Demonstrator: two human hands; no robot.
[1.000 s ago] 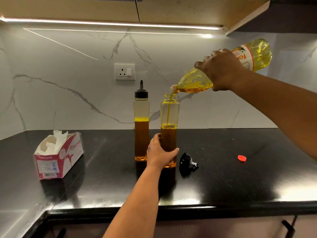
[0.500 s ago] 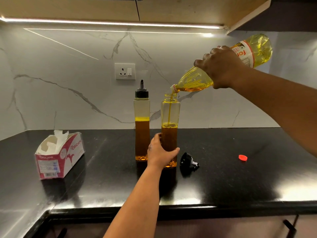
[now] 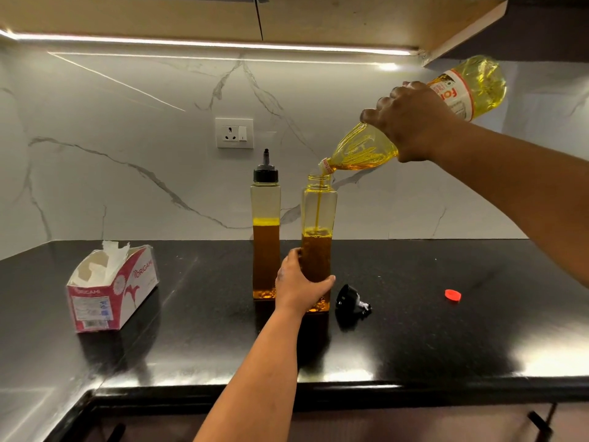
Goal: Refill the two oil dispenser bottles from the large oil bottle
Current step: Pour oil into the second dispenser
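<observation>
Two tall clear dispenser bottles stand side by side on the black counter (image 3: pixel 414 330). The left dispenser bottle (image 3: pixel 266 237) carries its black nozzle cap and is over half full. The right dispenser bottle (image 3: pixel 318 218) is uncapped; my left hand (image 3: pixel 298 287) grips its lower part. My right hand (image 3: pixel 411 122) holds the large oil bottle (image 3: pixel 471 87) tilted, neck down over the open mouth, and a thin stream of oil runs into it. Its oil level sits a little over half. The black nozzle cap (image 3: pixel 349 299) lies just right of that bottle.
A small red cap (image 3: pixel 452 295) lies on the counter to the right. An open tissue box (image 3: pixel 111 288) sits at the left. A wall socket (image 3: pixel 234 133) is on the marble backsplash, and a cabinet with a light strip hangs overhead.
The large oil bottle's base has tipped slightly higher while pouring goes on, and the oil level in the right dispenser bottle has risen a little. My left hand keeps its grip.
</observation>
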